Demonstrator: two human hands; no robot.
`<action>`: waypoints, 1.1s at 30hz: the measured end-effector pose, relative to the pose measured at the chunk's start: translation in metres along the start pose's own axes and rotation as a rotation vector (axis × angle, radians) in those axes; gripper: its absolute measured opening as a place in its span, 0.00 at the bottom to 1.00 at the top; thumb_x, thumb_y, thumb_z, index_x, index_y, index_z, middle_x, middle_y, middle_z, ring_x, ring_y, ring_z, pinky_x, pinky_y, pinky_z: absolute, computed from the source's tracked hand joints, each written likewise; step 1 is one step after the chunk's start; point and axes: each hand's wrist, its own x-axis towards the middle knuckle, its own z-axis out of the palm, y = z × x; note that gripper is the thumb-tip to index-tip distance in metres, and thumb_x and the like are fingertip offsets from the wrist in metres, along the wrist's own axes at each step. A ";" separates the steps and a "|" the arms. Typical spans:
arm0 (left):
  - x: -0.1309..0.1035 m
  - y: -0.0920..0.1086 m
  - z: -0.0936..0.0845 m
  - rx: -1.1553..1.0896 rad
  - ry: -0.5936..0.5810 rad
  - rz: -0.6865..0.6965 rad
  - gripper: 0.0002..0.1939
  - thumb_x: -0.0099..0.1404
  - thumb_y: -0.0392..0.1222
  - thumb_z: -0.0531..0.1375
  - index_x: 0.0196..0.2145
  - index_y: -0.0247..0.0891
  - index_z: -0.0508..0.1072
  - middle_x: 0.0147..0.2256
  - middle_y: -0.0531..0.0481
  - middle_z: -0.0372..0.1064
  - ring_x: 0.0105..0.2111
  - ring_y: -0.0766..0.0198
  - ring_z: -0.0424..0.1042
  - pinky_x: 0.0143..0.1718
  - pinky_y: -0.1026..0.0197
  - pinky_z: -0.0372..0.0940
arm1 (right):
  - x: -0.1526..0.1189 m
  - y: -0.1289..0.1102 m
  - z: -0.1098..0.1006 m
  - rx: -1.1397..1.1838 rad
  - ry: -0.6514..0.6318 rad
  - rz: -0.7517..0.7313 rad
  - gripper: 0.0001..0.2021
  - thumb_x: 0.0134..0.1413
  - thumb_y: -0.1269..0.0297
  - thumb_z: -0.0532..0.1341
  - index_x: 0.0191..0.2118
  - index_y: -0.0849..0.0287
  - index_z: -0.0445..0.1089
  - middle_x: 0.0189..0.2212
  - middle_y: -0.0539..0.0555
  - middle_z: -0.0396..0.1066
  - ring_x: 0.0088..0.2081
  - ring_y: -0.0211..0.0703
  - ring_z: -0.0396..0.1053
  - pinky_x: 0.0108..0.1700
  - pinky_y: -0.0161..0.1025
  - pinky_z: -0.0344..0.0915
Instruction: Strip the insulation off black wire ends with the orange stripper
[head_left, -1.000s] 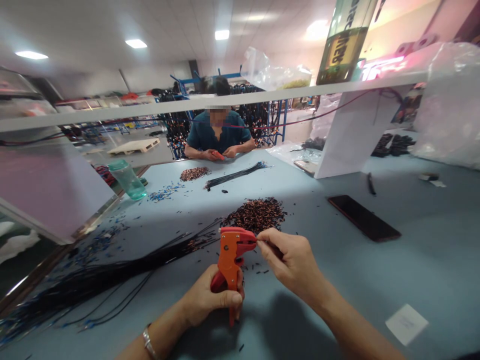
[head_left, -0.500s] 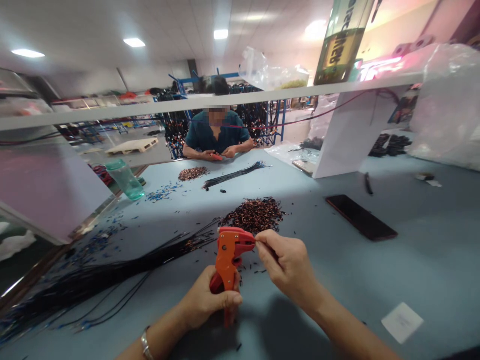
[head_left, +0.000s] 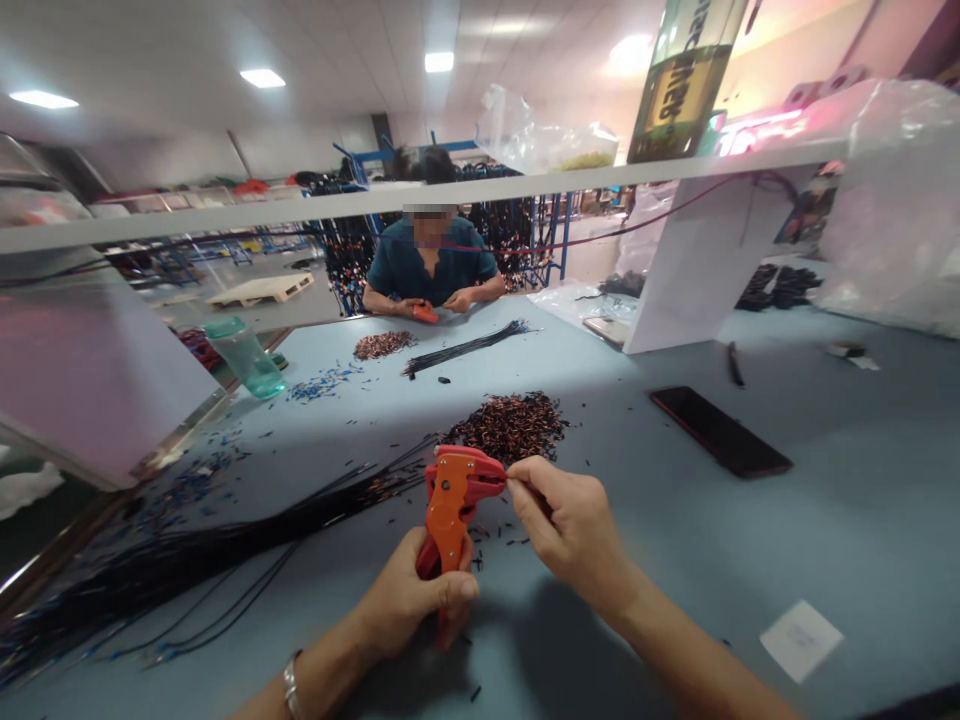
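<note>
Since the earlier frame, we saw the orange body of our orange-and-red, plier-shaped hand tool [head_left: 448,512] tilt slightly, showing a red strip behind its head. Our left hand [head_left: 409,598] was wrapped around the handles, hiding much of them. Our right hand [head_left: 568,512] had thumb and forefinger pressed together at the red nose; whether they pinched anything, we could not tell. We held the tool above the blue-grey desk [head_left: 862,500], overlapping the near side of a heap of black and copper-coloured snippets [head_left: 514,424]. Near the desk's left edge, a long bundle of thin black wires [head_left: 247,548] blurred and ran out of view. Rightward, we had room before the flat black phone [head_left: 720,430].
</note>
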 end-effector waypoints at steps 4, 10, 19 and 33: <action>0.001 0.003 0.001 -0.012 -0.022 0.021 0.21 0.54 0.52 0.69 0.28 0.37 0.64 0.16 0.55 0.66 0.12 0.70 0.63 0.14 0.69 0.58 | -0.001 0.005 0.000 0.002 -0.029 0.027 0.10 0.60 0.69 0.54 0.30 0.60 0.69 0.16 0.44 0.60 0.17 0.32 0.58 0.23 0.29 0.54; 0.000 0.006 0.006 -0.022 -0.023 0.016 0.21 0.55 0.54 0.69 0.26 0.36 0.64 0.16 0.54 0.65 0.13 0.68 0.64 0.14 0.68 0.57 | 0.001 0.009 -0.001 -0.006 -0.062 0.029 0.10 0.60 0.68 0.54 0.31 0.61 0.71 0.17 0.45 0.61 0.18 0.32 0.58 0.24 0.29 0.55; 0.006 0.019 -0.002 -0.220 0.206 0.071 0.20 0.54 0.50 0.69 0.32 0.38 0.64 0.20 0.58 0.64 0.17 0.70 0.66 0.22 0.65 0.63 | 0.005 0.015 -0.007 0.017 -0.030 0.173 0.09 0.57 0.66 0.55 0.27 0.58 0.68 0.15 0.42 0.54 0.17 0.32 0.53 0.21 0.30 0.51; 0.001 0.015 0.006 -0.241 -0.060 0.028 0.21 0.53 0.48 0.71 0.37 0.33 0.69 0.28 0.48 0.73 0.27 0.60 0.75 0.29 0.59 0.70 | -0.001 -0.005 0.003 0.220 -0.225 0.148 0.09 0.60 0.68 0.54 0.30 0.58 0.67 0.21 0.46 0.65 0.22 0.34 0.61 0.26 0.31 0.58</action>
